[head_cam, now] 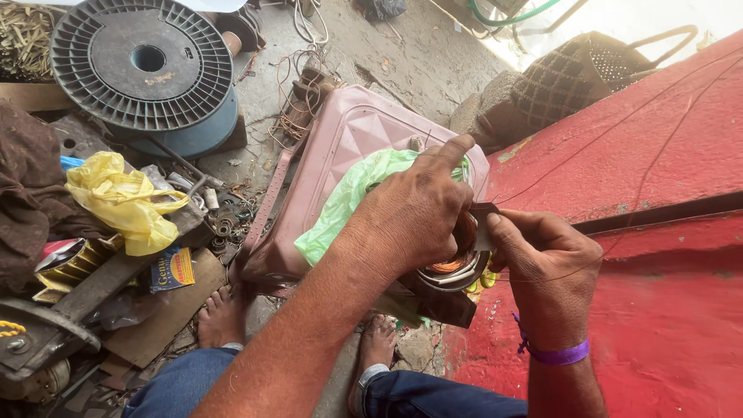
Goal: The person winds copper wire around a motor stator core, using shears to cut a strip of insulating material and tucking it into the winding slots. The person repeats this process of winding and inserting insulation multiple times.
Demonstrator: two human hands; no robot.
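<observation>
While a small yellow-and-blue printed carton (172, 268) lies flat among scrap on the floor (402, 62), the left hand (410, 213) cups a round metal motor stator (457, 271) wound with glossy copper wire, just above the person's knees. Pinched between thumb and finger, a dark flat strip (484, 213) sits in the right hand (546, 267) at the stator's rim. Behind lie a crinkled green plastic bag (348, 197) on a pink quilted case (348, 131), a crumpled yellow bag (124, 201), and a ribbed black spool (143, 62).

Pink quilted case (340, 147), green bag (348, 193), yellow bag (124, 201), red surface (658, 310).
</observation>
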